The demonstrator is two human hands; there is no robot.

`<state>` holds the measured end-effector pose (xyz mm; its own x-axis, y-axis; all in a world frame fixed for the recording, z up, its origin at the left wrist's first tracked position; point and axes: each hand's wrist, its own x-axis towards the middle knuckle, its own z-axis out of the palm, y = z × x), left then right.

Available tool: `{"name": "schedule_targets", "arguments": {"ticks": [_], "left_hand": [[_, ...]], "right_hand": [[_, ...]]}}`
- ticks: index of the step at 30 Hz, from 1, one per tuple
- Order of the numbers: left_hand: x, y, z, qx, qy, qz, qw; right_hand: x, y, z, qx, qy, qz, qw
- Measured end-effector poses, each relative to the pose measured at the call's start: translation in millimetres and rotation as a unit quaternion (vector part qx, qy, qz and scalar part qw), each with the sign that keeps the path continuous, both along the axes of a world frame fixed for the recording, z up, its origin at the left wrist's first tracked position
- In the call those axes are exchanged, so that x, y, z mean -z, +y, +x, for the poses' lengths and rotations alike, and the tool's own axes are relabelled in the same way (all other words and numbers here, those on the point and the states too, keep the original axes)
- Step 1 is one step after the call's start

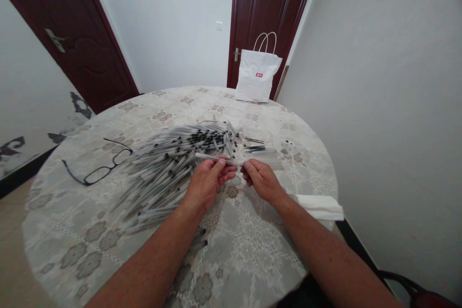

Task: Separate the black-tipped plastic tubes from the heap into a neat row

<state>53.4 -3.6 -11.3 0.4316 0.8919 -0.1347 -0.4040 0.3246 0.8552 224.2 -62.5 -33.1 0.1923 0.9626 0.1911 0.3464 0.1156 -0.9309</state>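
Observation:
My left hand (207, 182) is closed around a clear pen barrel (212, 157) that sticks out to the upper left over the pile. My right hand (262, 178) is pinched shut just to the right of it, fingertips nearly touching the left ones; what it holds is too small to name. A large heap of clear pen barrels with black tips (169, 163) spreads left of my hands on the round table (252, 260). A few thin dark refills (254, 147) and a small row of clear tubes (269, 158) lie just beyond my right hand.
Black-framed glasses (103, 166) lie at the table's left. A white paper bag (257, 74) stands at the far edge before a dark red door. A folded white cloth (319, 206) rests at the right rim. A chair back (415, 288) shows low right.

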Motion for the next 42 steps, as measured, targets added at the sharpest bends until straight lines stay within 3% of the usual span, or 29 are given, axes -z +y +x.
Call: {"name": "schedule_targets", "arguments": {"ticks": [7,15,21,28,36,42], "left_hand": [[-1.3,0.3,0.7,-0.006,-0.001,-0.004,1.0],[-1.2,-0.8,0.6,-0.005,0.0,-0.003,1.0],[-3.8,-1.3,0.7,-0.015,-0.003,-0.007,1.0],[-2.2,-1.7,1.0,-0.01,0.013,0.002,1.0],[1.7,2.1,0.4,-0.039,-0.013,0.008,0.999],[-3.4,2.1,-1.7,-0.067,-0.058,-0.007,0.996]], "right_hand": [[-1.3,-2.4,-2.3,-0.007,0.078,0.036,0.996],[0.1,0.1,-0.4,-0.01,0.029,-0.001,1.0],[-0.4,-1.5,-1.9,-0.009,0.105,0.02,0.994],[2.1,1.7,0.1,-0.017,0.05,-0.016,0.998],[-3.0,1.3,-1.5,0.046,0.075,0.052,0.995],[-6.8,-2.4,1.8,0.046,0.071,0.044,0.995]]}}
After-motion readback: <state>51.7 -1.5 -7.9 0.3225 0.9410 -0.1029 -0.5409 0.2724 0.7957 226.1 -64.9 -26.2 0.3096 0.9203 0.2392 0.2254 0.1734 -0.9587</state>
